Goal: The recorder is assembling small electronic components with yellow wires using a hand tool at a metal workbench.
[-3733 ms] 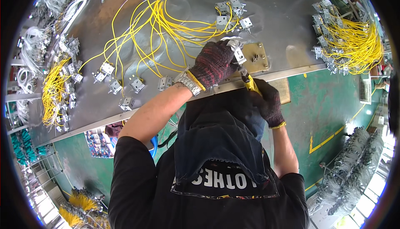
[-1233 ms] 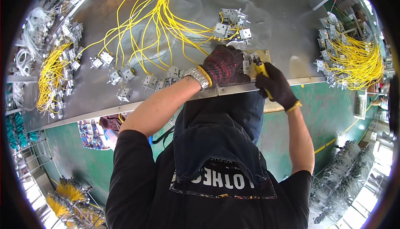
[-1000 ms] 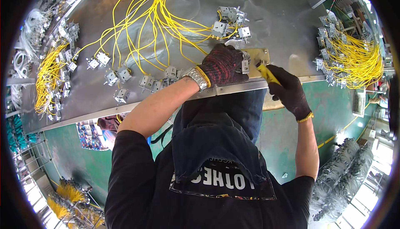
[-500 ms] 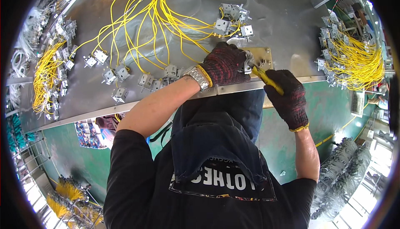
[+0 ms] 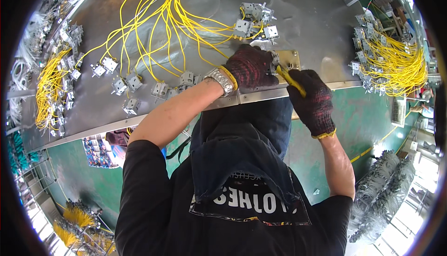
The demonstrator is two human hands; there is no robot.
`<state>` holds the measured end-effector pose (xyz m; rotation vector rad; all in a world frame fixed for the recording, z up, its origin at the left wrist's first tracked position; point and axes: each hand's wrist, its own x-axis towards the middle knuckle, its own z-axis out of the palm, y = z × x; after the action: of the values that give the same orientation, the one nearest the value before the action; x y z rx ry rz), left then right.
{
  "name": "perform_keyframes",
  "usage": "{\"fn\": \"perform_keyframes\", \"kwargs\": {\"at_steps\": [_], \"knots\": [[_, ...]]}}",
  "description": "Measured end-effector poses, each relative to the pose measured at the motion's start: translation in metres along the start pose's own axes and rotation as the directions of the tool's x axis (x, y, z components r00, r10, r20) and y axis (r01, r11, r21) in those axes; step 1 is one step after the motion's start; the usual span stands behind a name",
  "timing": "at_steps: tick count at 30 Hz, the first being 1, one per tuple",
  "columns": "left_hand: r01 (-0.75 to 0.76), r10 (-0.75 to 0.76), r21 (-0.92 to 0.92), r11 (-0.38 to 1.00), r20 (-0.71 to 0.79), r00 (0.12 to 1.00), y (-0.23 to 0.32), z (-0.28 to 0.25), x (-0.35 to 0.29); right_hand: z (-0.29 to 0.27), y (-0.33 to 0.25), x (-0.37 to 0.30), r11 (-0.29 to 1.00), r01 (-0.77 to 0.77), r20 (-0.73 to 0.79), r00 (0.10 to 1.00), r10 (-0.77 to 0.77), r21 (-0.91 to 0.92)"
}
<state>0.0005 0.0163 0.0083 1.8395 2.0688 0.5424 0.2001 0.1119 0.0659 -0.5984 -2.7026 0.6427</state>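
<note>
- Left hand (image 5: 249, 66), in a dark knit glove, presses down on a small brass-coloured plate (image 5: 289, 59) at the near edge of the grey metal desk (image 5: 302, 9); fingers curled over the plate's left part and a small grey connector there.
- Right hand (image 5: 313, 100), gloved, fingers wrapped tight round a yellow-handled tool (image 5: 291, 80); tip points at the plate just beside the left hand. Tip itself is hidden, so tool type is unclear.
- Yellow wires (image 5: 172, 28) fan across the desk to grey connectors (image 5: 160, 89), well apart from the tool.
- Judgement: keep the plate pinned flat, keep the tool in line with its target, and keep left fingertips clear of the tip. Plate sits close to the desk edge, so a slip could push it off.
</note>
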Motion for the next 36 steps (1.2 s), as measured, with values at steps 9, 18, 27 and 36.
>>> {"fn": "perform_keyframes", "kwargs": {"at_steps": [9, 18, 27, 36], "knots": [[-0.094, 0.098, 0.18, 0.979, -0.012, 0.995, 0.001, 0.005, -0.003, 0.001, 0.022, -0.005, 0.85, -0.239, 0.06, 0.969, 0.239, 0.47], [0.122, -0.114, -0.039, 0.992, 0.165, 0.98, 0.0, -0.015, -0.041, 0.046, 0.04, -0.019, 0.399, -0.456, 0.344, 0.882, 0.322, 0.796], [0.204, -0.19, -0.013, 0.979, 0.308, 0.932, -0.007, -0.018, -0.074, 0.061, 0.022, 0.034, 0.567, -0.445, 0.298, 0.893, 0.337, 0.693], [0.431, -0.428, 0.059, 0.9, -0.058, 0.902, -0.018, -0.006, -0.039, 0.078, 0.031, 0.104, 0.505, -0.488, 0.504, 0.856, 0.117, 0.712]]}}
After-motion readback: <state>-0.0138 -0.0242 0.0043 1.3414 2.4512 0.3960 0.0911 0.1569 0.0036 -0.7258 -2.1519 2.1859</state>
